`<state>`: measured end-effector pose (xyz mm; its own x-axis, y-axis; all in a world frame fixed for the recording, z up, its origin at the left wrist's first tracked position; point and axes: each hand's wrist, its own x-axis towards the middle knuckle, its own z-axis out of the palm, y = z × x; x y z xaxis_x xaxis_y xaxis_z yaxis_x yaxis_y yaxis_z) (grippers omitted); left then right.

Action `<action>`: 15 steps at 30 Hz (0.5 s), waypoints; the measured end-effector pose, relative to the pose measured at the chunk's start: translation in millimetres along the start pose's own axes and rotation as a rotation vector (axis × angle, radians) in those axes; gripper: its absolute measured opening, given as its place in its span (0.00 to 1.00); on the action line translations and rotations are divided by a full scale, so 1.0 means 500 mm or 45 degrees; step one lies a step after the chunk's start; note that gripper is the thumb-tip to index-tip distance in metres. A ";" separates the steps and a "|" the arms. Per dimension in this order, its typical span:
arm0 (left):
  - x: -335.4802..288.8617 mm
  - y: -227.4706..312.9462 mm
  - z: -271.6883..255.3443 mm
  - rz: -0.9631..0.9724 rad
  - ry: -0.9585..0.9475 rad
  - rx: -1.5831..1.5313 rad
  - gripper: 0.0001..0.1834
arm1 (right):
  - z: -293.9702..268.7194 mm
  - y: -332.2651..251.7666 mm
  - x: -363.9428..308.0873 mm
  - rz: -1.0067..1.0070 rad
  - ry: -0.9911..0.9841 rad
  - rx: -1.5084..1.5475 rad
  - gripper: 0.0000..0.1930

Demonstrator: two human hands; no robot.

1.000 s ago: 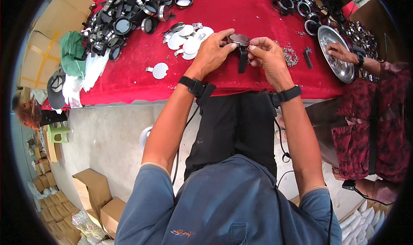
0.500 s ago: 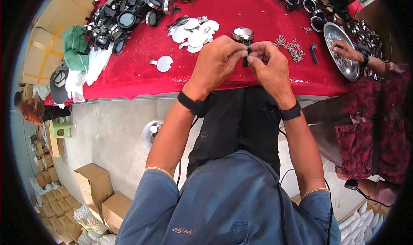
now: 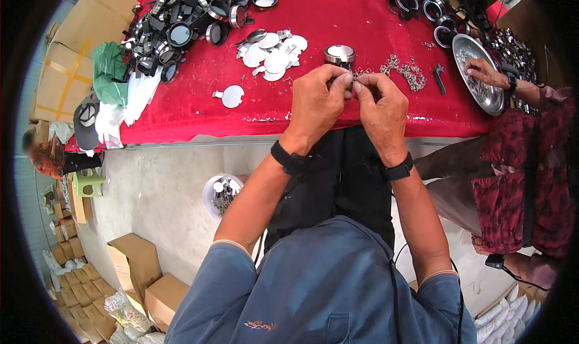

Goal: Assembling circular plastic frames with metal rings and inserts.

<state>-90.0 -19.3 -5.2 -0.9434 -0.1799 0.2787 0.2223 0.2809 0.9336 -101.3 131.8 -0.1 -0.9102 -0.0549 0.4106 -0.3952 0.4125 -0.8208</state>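
Both hands are brought together at the near edge of the red table (image 3: 374, 9): the left hand (image 3: 313, 105) and the right hand (image 3: 381, 110) are pinched fingertip to fingertip on a small metal piece (image 3: 353, 86), which is almost wholly hidden between them — its exact shape cannot be told. Just beyond the fingertips, at twelve o'clock, a round metal-rimmed case (image 3: 339, 54) sits on the cloth, apart from the hands.

At about eleven o'clock from the hands a loose scatter of white discs (image 3: 271, 51) is spread out, with one disc (image 3: 232, 96) lying alone nearer the table edge. At one o'clock a small heap of metal clips (image 3: 405, 72) lies beside a dark little tool (image 3: 439, 78).

Further out, a large pile of black-rimmed round cases (image 3: 181, 24) fills the ten o'clock corner (whether finished or waiting cannot be told). Judged from this, the work seems well in the middle: one piece is in hand, while plenty of discs and clips are left unused.

At two o'clock another person's hand (image 3: 485, 73) rests in a metal tray (image 3: 482, 93).
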 end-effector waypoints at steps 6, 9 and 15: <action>0.004 -0.016 0.023 -0.036 0.056 -0.215 0.08 | 0.020 0.016 -0.001 0.084 0.112 0.178 0.04; 0.020 -0.022 0.009 0.068 0.017 -0.009 0.09 | 0.015 0.008 0.008 -0.010 0.094 0.067 0.04; 0.103 -0.087 -0.058 0.625 -0.141 0.607 0.33 | 0.009 0.074 0.079 -0.600 -0.002 -0.398 0.06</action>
<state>-141.0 -68.2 -24.7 -0.7863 0.1642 0.5956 0.5215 0.6932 0.4975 -152.5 141.0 -15.9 -0.6444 -0.2995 0.7037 -0.7037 0.5925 -0.3922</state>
